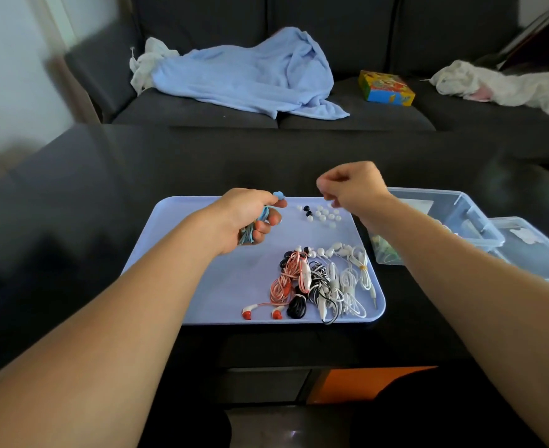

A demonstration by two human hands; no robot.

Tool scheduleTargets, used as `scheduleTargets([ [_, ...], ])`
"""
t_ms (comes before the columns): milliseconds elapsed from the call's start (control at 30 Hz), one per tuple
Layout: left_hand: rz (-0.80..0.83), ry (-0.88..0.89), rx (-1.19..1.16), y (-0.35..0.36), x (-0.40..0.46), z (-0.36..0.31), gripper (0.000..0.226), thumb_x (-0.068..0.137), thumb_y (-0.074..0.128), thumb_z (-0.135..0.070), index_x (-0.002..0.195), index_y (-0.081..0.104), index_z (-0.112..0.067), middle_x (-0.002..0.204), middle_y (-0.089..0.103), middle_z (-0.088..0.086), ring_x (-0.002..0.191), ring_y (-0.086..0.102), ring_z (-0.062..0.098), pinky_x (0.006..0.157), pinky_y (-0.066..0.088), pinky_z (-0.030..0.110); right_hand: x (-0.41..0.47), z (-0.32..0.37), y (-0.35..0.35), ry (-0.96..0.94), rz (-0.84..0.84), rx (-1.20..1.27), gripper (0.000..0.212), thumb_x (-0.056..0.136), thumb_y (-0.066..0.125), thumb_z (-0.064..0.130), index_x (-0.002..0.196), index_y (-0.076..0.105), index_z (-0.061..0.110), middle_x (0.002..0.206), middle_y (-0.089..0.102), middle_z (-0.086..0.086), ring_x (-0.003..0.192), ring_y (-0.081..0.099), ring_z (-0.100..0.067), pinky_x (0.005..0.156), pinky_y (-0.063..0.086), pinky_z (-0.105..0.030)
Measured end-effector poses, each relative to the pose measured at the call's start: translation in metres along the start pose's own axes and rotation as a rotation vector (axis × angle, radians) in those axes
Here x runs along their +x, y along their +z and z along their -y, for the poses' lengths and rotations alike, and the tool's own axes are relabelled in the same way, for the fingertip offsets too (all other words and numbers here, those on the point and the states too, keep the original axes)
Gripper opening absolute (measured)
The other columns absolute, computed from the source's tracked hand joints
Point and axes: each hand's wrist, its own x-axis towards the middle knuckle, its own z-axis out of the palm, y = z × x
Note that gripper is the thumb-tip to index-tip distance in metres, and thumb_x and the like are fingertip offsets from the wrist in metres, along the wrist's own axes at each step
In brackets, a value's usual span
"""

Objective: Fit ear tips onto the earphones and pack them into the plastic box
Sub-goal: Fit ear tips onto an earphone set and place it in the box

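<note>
On the dark table lies a pale blue tray (221, 286). My left hand (250, 218) grips a coiled blue earphone, its earbud (279, 197) sticking out between thumb and forefinger. My right hand (352, 185) hovers over the tray's far right corner with its fingers curled; a small white ear tip seems pinched at the fingertips, though blur hides it. Loose white and black ear tips (321, 215) lie at the tray's far side. A heap of coiled earphones (321, 282), pink, black and white, fills the near right part. The clear plastic box (460, 218) stands right of the tray.
A second clear box or lid (531, 247) sits further right, partly behind my right forearm. Beyond the table is a dark sofa with a light blue blanket (250, 76), a colourful carton (386, 88) and white cloths (499, 85).
</note>
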Motion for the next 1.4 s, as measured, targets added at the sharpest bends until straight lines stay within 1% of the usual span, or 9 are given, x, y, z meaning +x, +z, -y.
scheduleTargets([
  [100, 0.036, 0.003, 0.003, 0.002, 0.0, -0.001, 0.029, 0.103, 0.045, -0.026, 0.115, 0.066, -0.01, 0.062, 0.05, -0.001, 0.045, 0.034, 0.007, 0.041, 0.033, 0.018, -0.016, 0.013, -0.017, 0.071, 0.082, 0.384, 0.012, 0.094, 0.067, 0.007, 0.102, 0.074, 0.002, 0.088, 0.072, -0.01, 0.076, 0.068, -0.013, 0.073, 0.061, -0.021],
  [200, 0.066, 0.014, -0.002, 0.007, -0.001, -0.002, 0.031, 0.102, 0.046, -0.033, 0.11, 0.068, -0.013, 0.058, 0.044, -0.003, 0.048, 0.031, 0.008, 0.042, 0.029, 0.018, -0.024, 0.012, -0.025, 0.117, 0.185, 0.529, 0.015, 0.095, 0.065, 0.006, 0.108, 0.073, 0.002, 0.092, 0.073, -0.01, 0.081, 0.07, -0.015, 0.073, 0.061, -0.022],
  [333, 0.073, 0.044, -0.011, 0.015, 0.0, -0.003, 0.031, 0.099, 0.055, -0.042, 0.105, 0.07, -0.016, 0.058, 0.042, -0.005, 0.047, 0.029, 0.007, 0.044, 0.027, 0.017, -0.029, 0.005, -0.016, 0.165, 0.286, 0.553, 0.015, 0.095, 0.064, 0.005, 0.108, 0.072, 0.002, 0.089, 0.072, -0.01, 0.076, 0.07, -0.014, 0.069, 0.059, -0.021],
  [467, 0.016, 0.117, 0.032, 0.02, 0.004, 0.0, 0.033, 0.091, 0.069, -0.043, 0.102, 0.073, -0.012, 0.064, 0.043, -0.004, 0.049, 0.032, 0.007, 0.048, 0.031, 0.019, -0.031, -0.001, -0.007, 0.227, 0.322, 0.597, 0.015, 0.092, 0.067, 0.002, 0.106, 0.072, -0.001, 0.097, 0.073, -0.016, 0.082, 0.073, -0.018, 0.075, 0.06, -0.025],
  [633, 0.006, 0.128, 0.033, 0.02, 0.008, 0.0, 0.024, 0.102, 0.054, -0.03, 0.105, 0.07, -0.013, 0.064, 0.046, -0.004, 0.046, 0.034, 0.004, 0.043, 0.032, 0.016, -0.031, -0.004, -0.003, 0.321, 0.34, 0.759, 0.015, 0.091, 0.066, -0.002, 0.106, 0.071, -0.004, 0.102, 0.074, -0.018, 0.085, 0.075, -0.019, 0.073, 0.06, -0.024],
  [867, 0.085, 0.13, 0.087, 0.018, 0.006, 0.0, 0.028, 0.104, 0.05, -0.033, 0.108, 0.071, -0.014, 0.063, 0.044, -0.004, 0.048, 0.032, 0.006, 0.045, 0.03, 0.017, -0.032, -0.003, -0.007, 0.401, 0.336, 0.883, 0.012, 0.096, 0.061, 0.004, 0.102, 0.072, 0.003, 0.093, 0.073, -0.012, 0.078, 0.072, -0.013, 0.068, 0.06, -0.021],
  [1067, 0.129, 0.1, 0.067, 0.02, 0.002, -0.003, 0.039, 0.102, 0.047, -0.049, 0.113, 0.066, -0.018, 0.058, 0.043, -0.004, 0.047, 0.03, 0.007, 0.043, 0.03, 0.018, -0.033, -0.002, -0.004, 0.462, 0.378, 0.849, 0.022, 0.097, 0.063, 0.007, 0.117, 0.068, 0.0, 0.118, 0.072, -0.019, 0.095, 0.069, -0.017, 0.069, 0.059, -0.022],
  [1233, 0.124, 0.105, 0.063, 0.021, 0.002, -0.001, 0.034, 0.105, 0.041, -0.043, 0.112, 0.065, -0.02, 0.054, 0.046, -0.005, 0.047, 0.029, 0.008, 0.044, 0.029, 0.018, -0.038, 0.006, -0.002, 0.489, 0.409, 0.893, 0.022, 0.099, 0.059, 0.007, 0.117, 0.069, 0.001, 0.099, 0.076, -0.012, 0.08, 0.072, -0.012, 0.076, 0.059, -0.021],
  [1400, 0.102, 0.131, 0.087, 0.022, 0.006, 0.0, 0.031, 0.105, 0.042, -0.043, 0.116, 0.064, -0.024, 0.053, 0.048, -0.005, 0.046, 0.032, 0.007, 0.044, 0.032, 0.019, -0.04, 0.009, -0.002, 0.497, 0.421, 0.888, 0.021, 0.098, 0.061, 0.009, 0.115, 0.071, 0.004, 0.099, 0.076, -0.01, 0.08, 0.072, -0.012, 0.077, 0.058, -0.022],
])
